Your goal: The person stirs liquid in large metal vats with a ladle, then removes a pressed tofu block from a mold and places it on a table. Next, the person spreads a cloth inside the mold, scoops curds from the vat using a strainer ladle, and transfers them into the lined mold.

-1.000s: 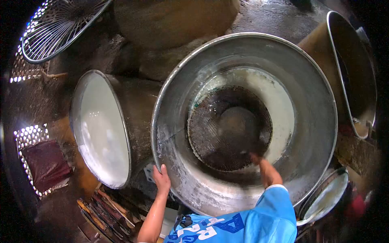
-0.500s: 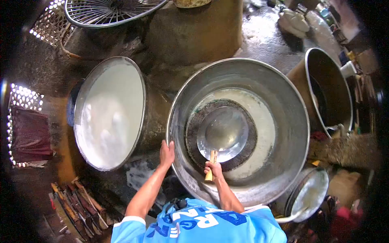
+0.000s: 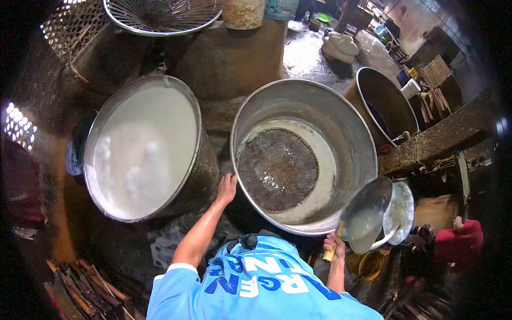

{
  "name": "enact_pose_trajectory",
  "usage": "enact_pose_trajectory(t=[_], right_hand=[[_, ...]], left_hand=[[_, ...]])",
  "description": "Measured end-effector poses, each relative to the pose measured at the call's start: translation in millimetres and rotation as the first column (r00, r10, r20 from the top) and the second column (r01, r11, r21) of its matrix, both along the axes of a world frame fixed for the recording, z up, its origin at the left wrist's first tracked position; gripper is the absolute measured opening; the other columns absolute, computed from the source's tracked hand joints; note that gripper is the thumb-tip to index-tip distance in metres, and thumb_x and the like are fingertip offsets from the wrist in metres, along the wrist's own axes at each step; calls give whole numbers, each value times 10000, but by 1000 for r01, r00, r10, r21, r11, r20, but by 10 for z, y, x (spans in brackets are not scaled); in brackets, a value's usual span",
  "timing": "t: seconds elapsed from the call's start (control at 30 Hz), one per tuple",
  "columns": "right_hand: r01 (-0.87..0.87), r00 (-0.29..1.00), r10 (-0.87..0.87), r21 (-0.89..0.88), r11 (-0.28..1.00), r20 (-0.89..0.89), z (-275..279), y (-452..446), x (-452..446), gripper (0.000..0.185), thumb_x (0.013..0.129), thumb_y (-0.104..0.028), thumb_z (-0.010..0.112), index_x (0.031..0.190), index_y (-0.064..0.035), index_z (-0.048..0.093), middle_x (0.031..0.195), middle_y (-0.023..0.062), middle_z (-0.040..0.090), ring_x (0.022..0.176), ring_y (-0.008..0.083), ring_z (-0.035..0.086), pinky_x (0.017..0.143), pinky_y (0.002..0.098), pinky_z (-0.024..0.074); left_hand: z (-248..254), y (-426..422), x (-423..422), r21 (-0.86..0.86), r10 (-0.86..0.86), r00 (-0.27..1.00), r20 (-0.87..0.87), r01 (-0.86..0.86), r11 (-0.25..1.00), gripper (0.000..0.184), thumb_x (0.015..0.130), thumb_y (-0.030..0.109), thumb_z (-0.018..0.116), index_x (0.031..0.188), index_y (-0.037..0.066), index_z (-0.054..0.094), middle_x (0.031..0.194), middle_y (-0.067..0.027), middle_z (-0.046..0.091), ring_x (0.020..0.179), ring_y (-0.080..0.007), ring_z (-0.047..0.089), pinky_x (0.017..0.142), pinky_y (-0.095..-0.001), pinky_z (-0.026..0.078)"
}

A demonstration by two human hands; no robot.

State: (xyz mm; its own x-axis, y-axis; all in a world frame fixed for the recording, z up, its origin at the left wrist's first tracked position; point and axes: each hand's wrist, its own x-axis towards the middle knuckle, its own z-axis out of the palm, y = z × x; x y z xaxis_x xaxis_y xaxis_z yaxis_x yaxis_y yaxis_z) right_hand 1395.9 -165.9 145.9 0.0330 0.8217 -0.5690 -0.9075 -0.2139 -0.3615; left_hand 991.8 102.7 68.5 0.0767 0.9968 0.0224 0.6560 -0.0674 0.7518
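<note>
A: What takes up the most room?

B: The central vat (image 3: pixel 354 160), a wide metal one. Pale liquid lies in its bottom. The left vat (image 3: pixel 207 178) sits beside it, with white liquid (image 3: pixel 141 141) filling much of its mouth.

A: And after those?

B: The person's blue shirt (image 3: pixel 256 282), at the bottom, in front of the central vat. The right vat (image 3: pixel 352 96) is beyond the central one, its dark mouth tilted toward the right.

A: I see a spoked round frame (image 3: pixel 162 12) at the top left.

B: Yes, and a dark mesh disc (image 3: pixel 278 169) inside the central vat, lying off to the left of its floor, with pale liquid along its right side.

A: Where is the scoop?

B: The metal scoop (image 3: pixel 368 208) is tilted, just outside the central vat's near right side. It overlaps a round pan (image 3: pixel 403 212) behind it. Whether they touch, I can't tell.

A: How about the hands?

B: The left grip (image 3: pixel 228 189) is open, fingers against the central vat's outer side, near the rim. The right grip (image 3: pixel 334 246) is closed around the scoop's wooden handle (image 3: pixel 330 254).

A: Anything smaller nearby?

B: A yellow container (image 3: pixel 372 265), below the scoop and to the right of the right grip.
</note>
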Motion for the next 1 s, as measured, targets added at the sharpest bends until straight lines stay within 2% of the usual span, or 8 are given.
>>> enact_pose_trajectory(t=[0.1,0.2,0.37,0.43,0.57,0.67,0.77,1.0], right_hand=[[61,996,-61,10,998,-65,89,-142,-223,60,856,-89,526,881,-56,483,645,-3,395,502,78,388,417,229,354],[64,934,-1,-164,984,358,245,-61,-552,76,818,-75,552,842,-46,485,581,6,415,442,90,403,386,235,366],[-82,221,277,-265,961,935,554,802,-828,119,739,-25,586,805,-17,487,553,31,470,421,132,471,390,265,413],[-293,-19,146,-146,945,989,782,1380,-987,151,735,-10,586,838,-30,478,578,34,494,455,127,496,407,265,422],[-646,-233,-424,187,740,875,863,2429,-1459,300,690,-1,618,932,-67,453,673,58,548,596,191,577,519,320,462],[-780,-476,-498,-85,621,725,978,2863,-1963,371,658,-23,642,967,-107,454,757,101,591,698,279,610,607,392,470],[-740,-661,-422,-444,506,621,1129,2924,-2421,471,610,-66,671,1026,-173,479,906,128,614,852,353,590,685,467,453],[-756,-533,-721,-632,171,442,475,2998,-2800,328,717,-147,557,1039,-209,551,785,155,616,732,346,597,617,469,447]], left_hand=[[-175,-656,-429,-190,109,981,160,-78,979,263,859,241,467,1005,33,534,938,-194,584,907,-376,549,795,-423,428],[-796,-1410,-1239,-513,190,978,92,-117,850,298,823,241,475,953,6,603,966,-223,601,978,-362,554,815,-409,433],[-1878,-3380,-2514,-545,582,625,-521,-768,337,248,779,254,522,848,55,654,946,-135,647,885,-317,613,753,-404,480],[-1653,-3959,-2793,-719,756,519,-399,-689,93,191,778,236,517,840,104,641,831,-72,645,695,-247,613,576,-387,472],[-1235,-4671,-2829,-711,987,-12,-158,-693,-122,167,808,257,484,911,174,586,706,4,592,488,-162,522,397,-310,380],[-876,-4882,-2548,-770,935,-348,72,-615,-170,151,832,179,463,959,195,543,726,9,568,516,-124,505,386,-276,337],[-698,-5134,-1942,-763,876,-433,212,-634,-129,103,823,128,470,865,168,556,755,-2,560,548,-109,499,408,-296,346],[-950,-6276,-443,-710,823,-567,45,-598,-373,119,816,130,508,795,92,618,790,-45,577,598,-166,500,550,-372,420]])
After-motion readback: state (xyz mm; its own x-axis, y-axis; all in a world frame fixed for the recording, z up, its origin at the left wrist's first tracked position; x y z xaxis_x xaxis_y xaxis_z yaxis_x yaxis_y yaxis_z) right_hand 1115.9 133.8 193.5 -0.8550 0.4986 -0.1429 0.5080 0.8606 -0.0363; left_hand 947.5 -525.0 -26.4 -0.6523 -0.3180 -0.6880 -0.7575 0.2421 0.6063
